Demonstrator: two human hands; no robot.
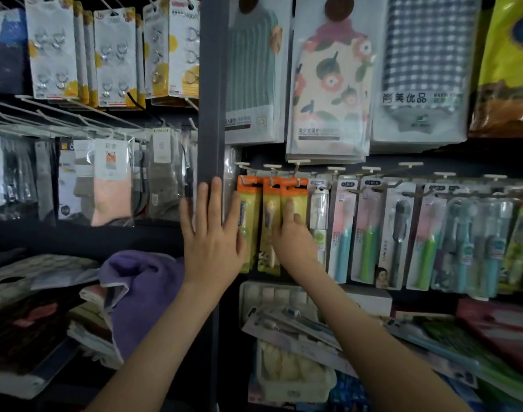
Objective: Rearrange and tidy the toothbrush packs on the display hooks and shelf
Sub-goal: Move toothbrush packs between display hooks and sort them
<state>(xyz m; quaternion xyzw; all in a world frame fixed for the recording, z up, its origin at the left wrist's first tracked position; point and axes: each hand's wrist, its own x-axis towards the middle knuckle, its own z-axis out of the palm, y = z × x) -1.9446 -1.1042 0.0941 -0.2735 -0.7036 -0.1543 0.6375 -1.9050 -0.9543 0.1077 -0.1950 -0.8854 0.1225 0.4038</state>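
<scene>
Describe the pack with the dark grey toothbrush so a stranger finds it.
From the dark vertical post, follow the hook row rightward past the orange-topped packs. The dark grey toothbrush pack hangs between two green-handled brushes, its brush dark throughout.

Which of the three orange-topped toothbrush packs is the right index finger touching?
The rightmost orange-topped pack, beside the white pack: the right hand's index fingertip rests on its yellow front. The left hand lies flat against the leftmost one.

We've got three orange packs (268, 230) hanging upright, overlapping, on far-left hooks (296, 171); pastel packs (370, 233) row to right; loose packs (298, 325) flat below.
</scene>
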